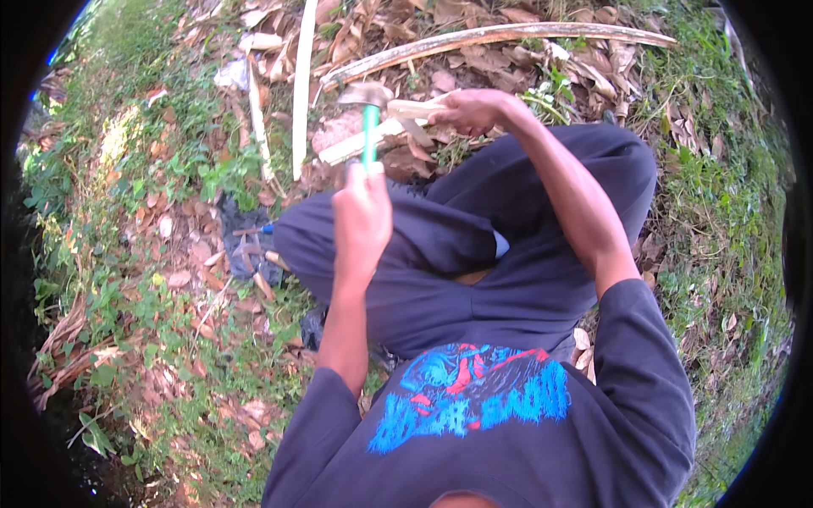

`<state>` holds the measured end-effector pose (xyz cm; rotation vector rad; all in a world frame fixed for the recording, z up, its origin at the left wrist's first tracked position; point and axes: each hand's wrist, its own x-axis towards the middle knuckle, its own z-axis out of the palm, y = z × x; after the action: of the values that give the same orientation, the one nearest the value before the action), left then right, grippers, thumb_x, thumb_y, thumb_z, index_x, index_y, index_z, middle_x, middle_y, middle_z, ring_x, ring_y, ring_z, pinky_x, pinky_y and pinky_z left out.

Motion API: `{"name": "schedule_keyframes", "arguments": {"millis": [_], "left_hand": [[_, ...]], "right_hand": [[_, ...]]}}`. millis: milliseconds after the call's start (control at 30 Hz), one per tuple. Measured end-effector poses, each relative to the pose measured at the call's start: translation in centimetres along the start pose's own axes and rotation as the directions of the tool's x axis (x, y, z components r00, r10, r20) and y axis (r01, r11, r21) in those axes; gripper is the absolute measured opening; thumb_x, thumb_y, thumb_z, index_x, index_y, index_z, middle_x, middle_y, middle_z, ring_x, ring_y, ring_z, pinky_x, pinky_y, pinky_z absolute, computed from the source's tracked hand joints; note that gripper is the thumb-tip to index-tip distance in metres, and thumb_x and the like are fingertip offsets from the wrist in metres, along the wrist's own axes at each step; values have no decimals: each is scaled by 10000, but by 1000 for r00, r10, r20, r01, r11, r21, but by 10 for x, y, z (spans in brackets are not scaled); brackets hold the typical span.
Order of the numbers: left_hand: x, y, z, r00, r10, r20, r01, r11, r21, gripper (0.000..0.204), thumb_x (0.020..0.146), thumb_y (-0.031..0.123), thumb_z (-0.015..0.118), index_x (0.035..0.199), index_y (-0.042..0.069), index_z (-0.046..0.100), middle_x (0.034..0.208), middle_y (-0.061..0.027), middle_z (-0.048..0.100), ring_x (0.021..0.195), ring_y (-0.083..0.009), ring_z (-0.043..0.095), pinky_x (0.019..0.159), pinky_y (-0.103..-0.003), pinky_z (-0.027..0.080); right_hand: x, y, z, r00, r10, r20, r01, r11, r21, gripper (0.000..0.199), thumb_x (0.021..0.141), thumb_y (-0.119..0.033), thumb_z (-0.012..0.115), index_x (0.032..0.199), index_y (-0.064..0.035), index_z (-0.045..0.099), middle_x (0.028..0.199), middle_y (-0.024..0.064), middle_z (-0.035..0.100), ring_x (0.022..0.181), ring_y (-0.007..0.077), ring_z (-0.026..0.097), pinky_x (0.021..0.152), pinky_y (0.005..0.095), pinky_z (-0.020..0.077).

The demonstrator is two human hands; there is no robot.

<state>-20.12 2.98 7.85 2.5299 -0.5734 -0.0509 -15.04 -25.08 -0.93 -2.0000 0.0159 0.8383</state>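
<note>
My left hand (362, 212) is closed round the handle of a hammer (370, 131). The handle is green, and the grey head is raised at the top, slightly blurred. My right hand (471, 113) grips one end of a short pale piece of wood (413, 108), its other end close beside the hammer head. Whether the two touch, I cannot tell. Just below lies another pale length of wood (345, 150), partly hidden behind the hammer handle.
My crossed legs (542, 203) in dark trousers lie beneath my arms. A long curved strip of wood (500, 35) and an upright pale strip (303, 85) rest on leaf litter. Left of my knee, tools with a blue handle (268, 229) lie on dark plastic (240, 222).
</note>
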Motion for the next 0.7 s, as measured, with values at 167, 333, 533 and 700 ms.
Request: {"name": "schedule_keyframes", "arguments": {"millis": [167,333,533,700], "left_hand": [[9,36,-34,951,-90,-297,-109,798,-592,207,1028,135,489,953,-50,542,667,-172,589,522,-321,581,511,-425,440],[4,13,9,999,-9,-44,3,990,-140,193,1003,135,517,965,-53,531,649,-192,590,565,-393,596,517,-449,429],[1,19,-5,943,-24,-333,-127,896,-425,207,1029,151,487,953,-38,524,660,-182,584,521,-404,561,511,-462,430],[5,1,2,995,-74,-61,54,958,-282,256,1060,222,466,952,4,545,621,-35,551,504,-121,523,468,-316,414]], "right_hand": [[-11,-7,9,996,86,34,-88,994,71,465,972,-593,543,1106,-153,615,576,-63,398,445,58,386,387,240,312],[-1,-2,3,999,19,-37,-19,1000,12,423,993,-514,558,1040,-99,629,589,-50,435,456,72,421,385,264,344],[-7,-3,5,998,58,37,-61,994,86,406,997,-521,547,991,-120,615,571,-52,416,434,59,386,375,236,298],[-2,-5,3,1000,6,-19,-6,1000,-2,458,1001,-526,542,948,-82,640,582,-41,424,477,76,424,412,273,343]]}}
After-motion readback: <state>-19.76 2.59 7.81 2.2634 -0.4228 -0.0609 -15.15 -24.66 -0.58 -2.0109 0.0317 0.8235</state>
